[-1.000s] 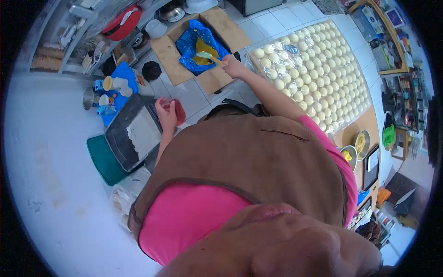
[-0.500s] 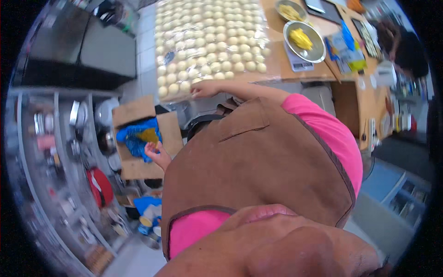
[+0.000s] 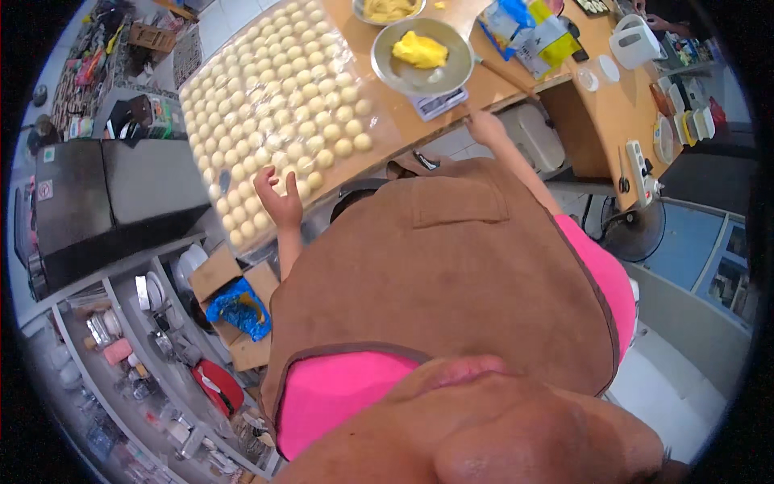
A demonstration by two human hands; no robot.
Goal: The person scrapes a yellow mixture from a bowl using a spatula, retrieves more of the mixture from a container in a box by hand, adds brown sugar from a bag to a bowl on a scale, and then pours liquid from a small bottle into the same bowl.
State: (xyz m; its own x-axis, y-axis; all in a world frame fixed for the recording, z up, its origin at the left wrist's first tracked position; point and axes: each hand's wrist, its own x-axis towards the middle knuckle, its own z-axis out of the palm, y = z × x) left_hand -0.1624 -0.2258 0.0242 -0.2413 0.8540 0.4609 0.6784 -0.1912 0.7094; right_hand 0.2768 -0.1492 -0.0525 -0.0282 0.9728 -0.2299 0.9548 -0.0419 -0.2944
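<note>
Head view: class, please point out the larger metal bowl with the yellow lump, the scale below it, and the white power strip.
Metal bowl [image 3: 393, 73]: head view, bare inner wall.
Scale [image 3: 439, 106]: head view, the part showing below the bowl.
Power strip [image 3: 641, 173]: head view, middle of its body.

The left grip [image 3: 282, 208] curves, thumb [image 3: 291, 185] and fingers [image 3: 264, 182] parted; the right grip [image 3: 487, 129] ends an outstretched arm [image 3: 522, 171].

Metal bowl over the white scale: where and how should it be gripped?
Likely grip the metal bowl by its left and right rim, two-handed, from the near table edge: it stands upright, round rim exposed, another bowl close behind.
</note>
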